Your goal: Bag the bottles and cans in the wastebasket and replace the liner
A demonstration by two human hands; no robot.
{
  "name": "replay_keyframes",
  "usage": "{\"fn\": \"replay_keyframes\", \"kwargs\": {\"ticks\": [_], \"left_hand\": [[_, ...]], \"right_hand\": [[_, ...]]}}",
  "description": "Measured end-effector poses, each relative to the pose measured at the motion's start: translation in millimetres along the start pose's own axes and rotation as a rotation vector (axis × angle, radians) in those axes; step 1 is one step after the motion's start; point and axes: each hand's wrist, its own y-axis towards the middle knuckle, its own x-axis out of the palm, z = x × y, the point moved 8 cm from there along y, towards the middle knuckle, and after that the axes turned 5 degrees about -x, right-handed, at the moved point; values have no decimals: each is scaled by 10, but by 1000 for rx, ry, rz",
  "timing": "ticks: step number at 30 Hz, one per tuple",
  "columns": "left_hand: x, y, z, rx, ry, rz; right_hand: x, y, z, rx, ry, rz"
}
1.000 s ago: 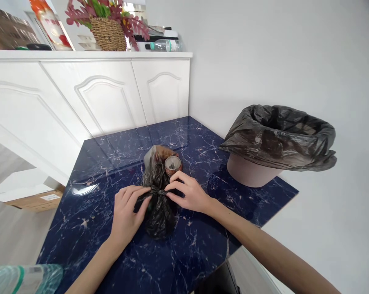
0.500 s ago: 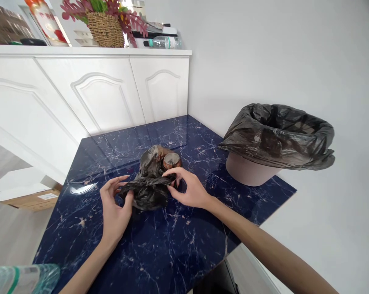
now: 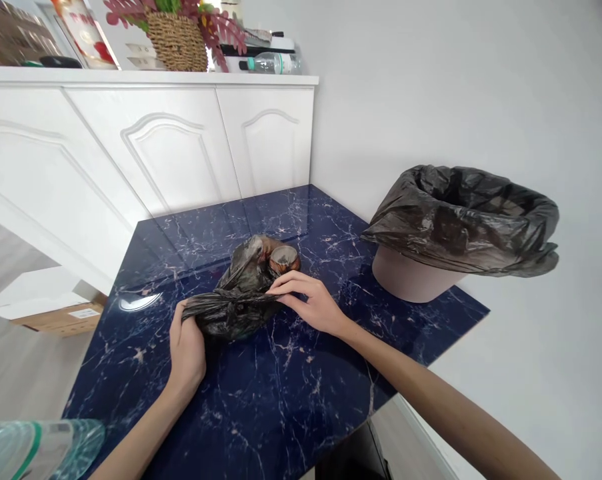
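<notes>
A black plastic bag (image 3: 231,313) lies bunched on the dark blue marbled table (image 3: 301,393), its upper part twisted into a band between my hands. My left hand (image 3: 187,347) is closed on the left end of that band. With thumb and fingertips pinched together, my right hand (image 3: 308,303) grips the right end. Through the thin film at the far side shows a round, can-like object (image 3: 284,257) with a pale rim and a reddish-brown side; the rest of the bag's contents cannot be made out.
At the right stands a pinkish bin (image 3: 405,277) lined with another black bag (image 3: 461,223). A clear bottle (image 3: 55,447) lies near left. Behind runs a white cabinet (image 3: 181,153) with a flower basket (image 3: 178,40) on top. A cardboard box (image 3: 55,320) sits on the floor.
My left hand has closed round the bag's left end and drawn it outward to the left. My right fingers have come together into a pinch. The bag's top is stretched tauter.
</notes>
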Motion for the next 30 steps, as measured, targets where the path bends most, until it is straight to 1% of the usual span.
{"fn": "replay_keyframes", "kwargs": {"ticks": [2,3,4,6,9,11,13,14,15,16,18,20,21,24,25,27,28,30], "left_hand": [[6,0,-43,-40,-73,14],[-8,-3,-20,-18,-62,33],[-26,-10,37,36,-20,51],[-35,-49,221,217,139,61],[61,-170,453,474,385,-16],[136,-261,527,580,499,-71],[186,-326,551,622,541,-109],[195,-336,544,608,537,-122],[185,-324,522,563,511,-122],[157,-291,484,490,468,-107],[76,-192,361,296,343,-51],[14,-90,203,104,178,-2],[0,-47,129,29,89,17],[-7,48,-31,-97,-121,45],[-8,65,-53,-107,-146,44],[-25,71,-16,-51,-95,33],[-33,58,44,14,-25,22],[-25,-11,223,200,166,-6]], "right_hand": [[-2,2,7,21,40,-2],[-2,-1,0,25,46,-7],[1,-5,-12,27,40,-17],[19,-22,-38,30,15,-48],[89,-58,-60,23,-5,-125],[129,-74,-64,-2,-13,-158],[133,-75,-35,7,-7,-155],[123,-72,-4,38,18,-142],[110,-69,34,85,57,-129],[98,-66,71,136,103,-119],[73,-59,118,216,188,-103],[39,-50,141,262,239,-79],[21,-47,155,281,260,-62],[-11,-59,215,346,346,-20],[-11,-67,234,366,381,-15],[1,-87,259,404,450,-23],[11,-96,261,419,472,-38],[37,-105,240,432,466,-92]]}}
